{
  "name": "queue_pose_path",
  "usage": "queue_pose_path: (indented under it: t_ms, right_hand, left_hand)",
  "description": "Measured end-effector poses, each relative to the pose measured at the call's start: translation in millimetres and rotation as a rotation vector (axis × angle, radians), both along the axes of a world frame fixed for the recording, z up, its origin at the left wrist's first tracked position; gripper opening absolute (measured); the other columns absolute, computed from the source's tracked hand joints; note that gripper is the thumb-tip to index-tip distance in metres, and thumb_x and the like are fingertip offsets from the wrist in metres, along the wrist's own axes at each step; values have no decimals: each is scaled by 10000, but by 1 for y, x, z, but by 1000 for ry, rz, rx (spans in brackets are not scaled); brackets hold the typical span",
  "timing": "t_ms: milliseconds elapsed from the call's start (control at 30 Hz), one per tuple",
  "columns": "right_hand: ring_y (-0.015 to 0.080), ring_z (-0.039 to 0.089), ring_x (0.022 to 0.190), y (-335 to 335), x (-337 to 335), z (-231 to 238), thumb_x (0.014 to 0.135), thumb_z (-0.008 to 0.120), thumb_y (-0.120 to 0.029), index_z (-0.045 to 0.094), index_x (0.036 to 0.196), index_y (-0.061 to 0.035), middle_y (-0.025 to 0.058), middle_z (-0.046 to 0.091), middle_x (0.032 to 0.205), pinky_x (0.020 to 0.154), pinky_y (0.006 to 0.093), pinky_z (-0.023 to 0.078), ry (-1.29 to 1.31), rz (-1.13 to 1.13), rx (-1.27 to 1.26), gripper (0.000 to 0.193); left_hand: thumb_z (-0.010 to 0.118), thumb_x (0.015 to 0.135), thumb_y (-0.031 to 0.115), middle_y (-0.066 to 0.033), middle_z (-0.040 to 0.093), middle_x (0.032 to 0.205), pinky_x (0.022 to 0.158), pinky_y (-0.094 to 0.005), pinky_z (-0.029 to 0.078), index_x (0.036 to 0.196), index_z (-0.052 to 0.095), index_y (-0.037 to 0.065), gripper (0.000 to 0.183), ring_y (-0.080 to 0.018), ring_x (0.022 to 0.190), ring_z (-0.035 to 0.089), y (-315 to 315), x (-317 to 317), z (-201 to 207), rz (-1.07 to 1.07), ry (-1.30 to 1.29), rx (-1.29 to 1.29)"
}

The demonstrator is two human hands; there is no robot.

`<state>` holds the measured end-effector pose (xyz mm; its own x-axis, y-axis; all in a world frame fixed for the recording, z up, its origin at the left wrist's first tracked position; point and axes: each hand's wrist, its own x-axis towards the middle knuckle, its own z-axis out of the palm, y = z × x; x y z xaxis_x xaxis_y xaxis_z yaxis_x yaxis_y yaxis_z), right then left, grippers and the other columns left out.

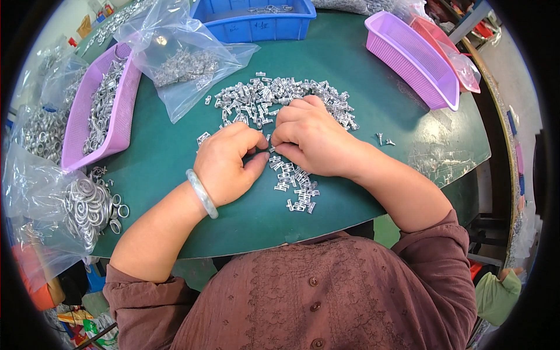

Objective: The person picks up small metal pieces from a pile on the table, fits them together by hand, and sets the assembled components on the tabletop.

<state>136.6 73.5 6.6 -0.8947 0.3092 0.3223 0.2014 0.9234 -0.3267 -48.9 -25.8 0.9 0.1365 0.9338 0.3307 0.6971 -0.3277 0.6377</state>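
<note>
A heap of small silvery metal parts (256, 96) lies spread on the green table in front of me. My left hand (224, 163), with a pale bangle (202, 194) at its wrist, has its thumb and forefinger curled together beside the heap. Whatever those fingertips pinch is too small to make out. Facing it, my right hand (312, 139) is closed in a pinch at a small metal part (272, 150) between the two hands. Its other fingers bend over the heap's near edge. A smaller group of similar parts (300, 189) lies just below the hands.
Purple baskets stand on the left (129, 111), filled with metal pieces, and on the right (429, 70). A blue bin (254, 28) sits at the back beside a clear bag (186, 67) of parts. Metal rings (87, 213) spill from plastic at left. Two loose pieces (385, 139) lie right.
</note>
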Motion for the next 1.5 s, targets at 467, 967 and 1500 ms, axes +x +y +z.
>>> queue_pose_path:
  t_ms: [467,967,1500]
  right_hand:
    - [236,530,924,9,-9,-11,772,680,-140,715,837,-136,36,550,824,857,389,369,151,-5,108,73]
    - [239,554,902,3,-7,-4,750,681,-120,661,760,-114,34,570,825,862,392,373,134,68,18,23]
    - [269,521,977,9,-6,-6,773,669,-131,707,815,-101,61,582,947,871,413,382,96,-117,106,65]
  left_hand:
    - [705,718,17,-79,576,756,574,-313,459,824,682,38,110,-213,649,577,-2,-2,-1,-94,41,42]
    - [722,745,7,-74,547,783,572,-296,454,871,666,13,138,-188,643,550,-2,0,-3,43,32,-2]
    - [687,767,38,-68,563,750,558,-325,444,881,712,58,118,-215,631,562,-2,0,2,-95,96,60]
